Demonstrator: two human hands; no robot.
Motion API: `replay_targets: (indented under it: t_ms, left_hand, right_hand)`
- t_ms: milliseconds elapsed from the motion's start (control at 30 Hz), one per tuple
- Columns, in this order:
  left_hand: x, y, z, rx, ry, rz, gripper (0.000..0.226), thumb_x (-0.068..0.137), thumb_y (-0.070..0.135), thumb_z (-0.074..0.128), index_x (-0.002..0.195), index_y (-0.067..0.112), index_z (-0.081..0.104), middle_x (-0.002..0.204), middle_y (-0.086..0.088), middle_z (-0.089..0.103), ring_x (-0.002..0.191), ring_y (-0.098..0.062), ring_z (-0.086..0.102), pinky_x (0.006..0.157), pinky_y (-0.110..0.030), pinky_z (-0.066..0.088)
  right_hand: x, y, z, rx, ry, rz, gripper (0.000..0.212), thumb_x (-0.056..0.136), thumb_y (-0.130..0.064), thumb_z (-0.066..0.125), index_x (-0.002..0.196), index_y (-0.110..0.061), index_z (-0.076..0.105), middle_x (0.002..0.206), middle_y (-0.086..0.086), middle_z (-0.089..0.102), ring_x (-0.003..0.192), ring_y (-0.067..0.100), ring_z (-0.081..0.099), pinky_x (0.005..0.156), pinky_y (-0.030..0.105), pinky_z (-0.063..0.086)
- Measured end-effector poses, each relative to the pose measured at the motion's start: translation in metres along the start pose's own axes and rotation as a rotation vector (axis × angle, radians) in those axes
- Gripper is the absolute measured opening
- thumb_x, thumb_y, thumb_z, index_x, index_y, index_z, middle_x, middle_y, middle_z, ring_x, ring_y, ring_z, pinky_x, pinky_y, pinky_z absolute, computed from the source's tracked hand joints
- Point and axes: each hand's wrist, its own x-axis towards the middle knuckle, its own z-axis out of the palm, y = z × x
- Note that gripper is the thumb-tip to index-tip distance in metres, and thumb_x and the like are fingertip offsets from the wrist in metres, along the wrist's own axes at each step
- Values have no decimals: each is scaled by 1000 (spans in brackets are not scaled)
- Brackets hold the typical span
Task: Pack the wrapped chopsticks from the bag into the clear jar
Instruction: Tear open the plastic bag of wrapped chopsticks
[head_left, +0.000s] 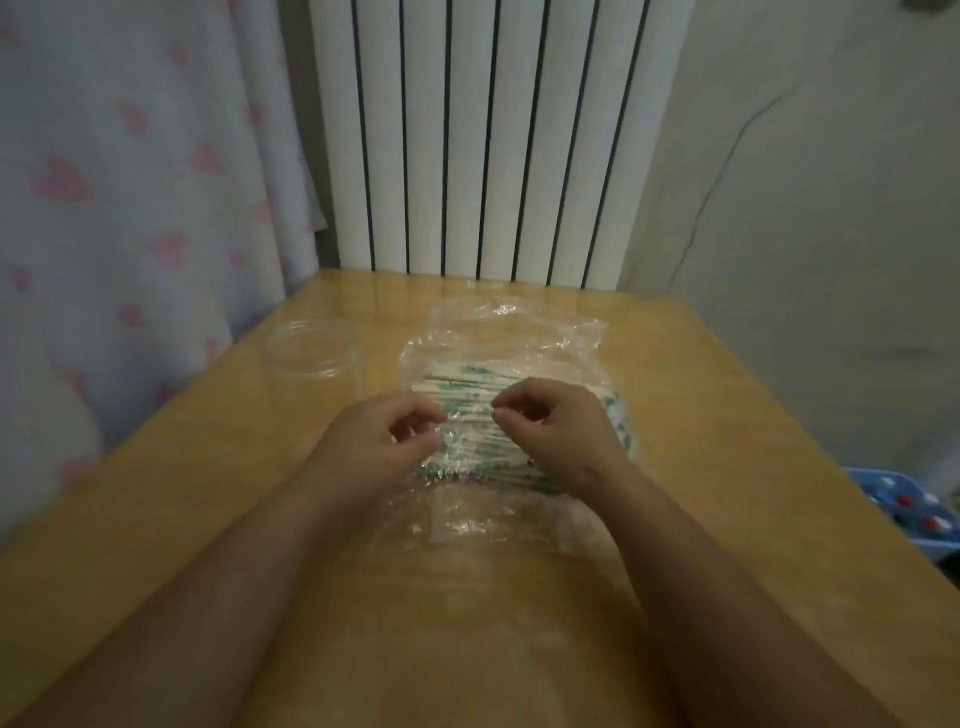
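The clear bag (511, 332) lay flat in the middle of the wooden table (727, 426), with the wrapped chopsticks (467, 378) inside it, stacked crosswise. The clear jar (311, 349) stood open near the table's left edge, just beside the bag, with nothing visible in it. Both hands were over the stack. The left hand (382, 441) and the right hand (556, 421) each had their fingers curled, with thumb and forefinger tips brought together on the bag's film, close to one another. The step looked like pulling the bag open, so packing had not begun.

The film seemed thin and slippery. It might have stretched and slid out of the pinches instead of parting. If it had given way all at once, the stack could have scattered, and some pieces might have rolled off the right side, where a blue basket (904, 514) sat lower down. A sudden jerk of the left arm could also have knocked the light jar off its edge.
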Motion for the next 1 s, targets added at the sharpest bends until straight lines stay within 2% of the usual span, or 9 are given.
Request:
replay_targets:
  t_ms: [133, 300, 367, 467, 600, 733, 867, 1000]
  left_hand:
    - [1, -5, 1, 365, -185, 30, 11, 84, 29, 69, 94, 32, 71, 81, 13, 61, 75, -2, 54, 69, -21, 44]
    - [3, -2, 2, 542, -350, 45, 16, 86, 30, 65, 100, 31, 73, 90, 17, 63, 85, 1, 53, 78, -17, 43]
    - [2, 0, 4, 575, -370, 52, 17, 84, 33, 66, 99, 31, 74, 86, 18, 61, 84, 0, 54, 77, -19, 44]
    - [1, 2, 5, 600, -406, 20, 18, 80, 38, 69, 96, 31, 74, 84, 16, 63, 79, 1, 56, 70, -17, 45]
    - [-1, 0, 9, 580, -384, -24, 16, 78, 38, 70, 91, 30, 71, 82, 15, 62, 76, 3, 55, 64, -15, 44]
    - [0, 1, 15, 583, -354, -54, 8, 77, 34, 70, 84, 31, 67, 78, 17, 59, 72, 4, 53, 56, -11, 35]
    - [1, 3, 20, 592, -350, -108, 6, 81, 32, 69, 80, 32, 63, 76, 16, 56, 72, 0, 51, 57, -17, 36]
    - [1, 5, 26, 635, -382, -145, 9, 85, 30, 63, 77, 32, 58, 81, 14, 54, 80, -8, 54, 65, -26, 41]
  right_hand:
    - [-9, 14, 1, -61, -69, 54, 7, 88, -24, 71, 91, -30, 73, 74, -17, 65, 65, -5, 58, 63, 15, 47]
    - [-8, 15, 1, -164, -133, 24, 8, 89, -25, 71, 94, -30, 74, 76, -21, 63, 64, -6, 54, 61, 13, 41]
    - [-9, 13, 4, -258, -223, 13, 11, 88, -25, 71, 98, -31, 74, 77, -23, 60, 66, -7, 54, 60, 11, 39]
    - [-9, 13, 8, -333, -327, 41, 18, 82, -24, 73, 98, -32, 75, 82, -19, 65, 73, -5, 57, 64, 15, 42]
    - [-7, 17, 12, -397, -358, 34, 25, 78, -23, 76, 101, -32, 76, 80, -18, 64, 74, -2, 59, 66, 17, 44]
    - [-8, 17, 12, -436, -362, 26, 29, 75, -24, 75, 103, -32, 75, 82, -16, 64, 77, 3, 60, 70, 23, 50]
    - [-8, 14, 13, -453, -374, 36, 29, 76, -21, 72, 103, -31, 75, 92, -13, 69, 84, 8, 63, 77, 31, 55]
    - [-8, 14, 14, -441, -389, 42, 28, 78, -18, 70, 102, -31, 75, 88, -15, 64, 83, 7, 61, 75, 27, 53]
